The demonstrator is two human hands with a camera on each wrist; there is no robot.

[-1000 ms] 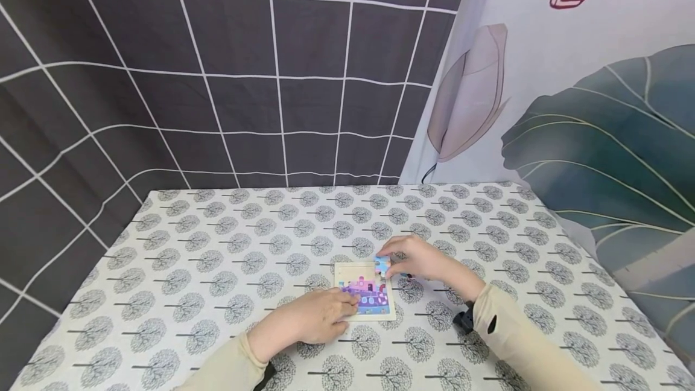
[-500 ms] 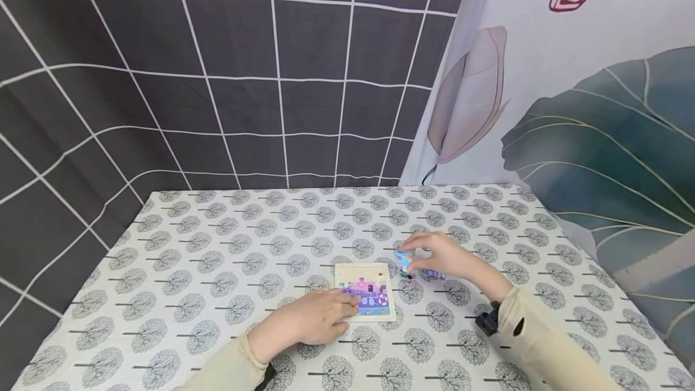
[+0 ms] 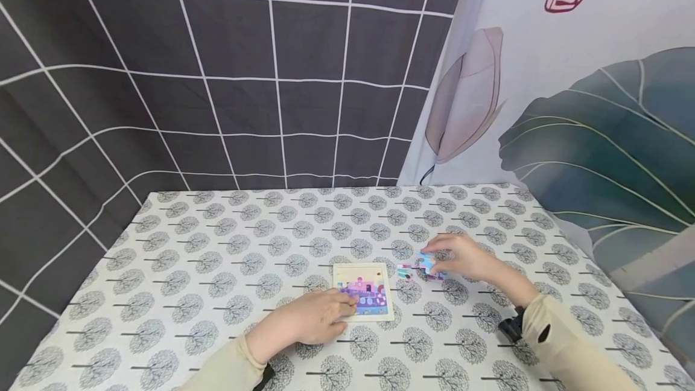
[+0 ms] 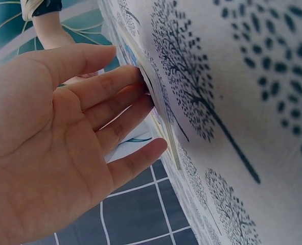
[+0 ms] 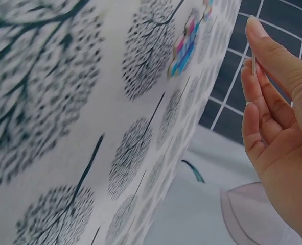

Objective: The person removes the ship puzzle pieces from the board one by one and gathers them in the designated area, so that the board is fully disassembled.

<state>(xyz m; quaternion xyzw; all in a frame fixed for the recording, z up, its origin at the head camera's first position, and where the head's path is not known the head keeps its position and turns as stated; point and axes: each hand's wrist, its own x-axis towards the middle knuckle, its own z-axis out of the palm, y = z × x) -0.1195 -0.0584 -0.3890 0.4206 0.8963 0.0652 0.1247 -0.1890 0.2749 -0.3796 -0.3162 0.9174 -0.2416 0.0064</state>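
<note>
A small jigsaw board (image 3: 355,273) with a pale frame lies on the table, its pink and purple ship picture (image 3: 365,295) filling the lower part and bare wood showing along the top. My left hand (image 3: 320,317) rests its fingertips on the board's left side, fingers fairly straight, as the left wrist view also shows. To the right of the board, my right hand (image 3: 461,258) pinches a light blue puzzle piece (image 3: 425,261) between thumb and fingers. That piece appears edge-on in the right wrist view, held above the cloth.
Between the board and my right hand lies a loose multicoloured puzzle piece (image 3: 404,271). Another loose piece (image 5: 184,53), blue and pink, lies on the cloth beneath my right hand. A tree-print cloth (image 3: 233,258) covers the table, with a dark grid curtain (image 3: 228,101) behind.
My right hand has moved right, from the board's upper right corner to over the loose pieces, carrying the light blue puzzle piece. My left hand has stayed on the board.
</note>
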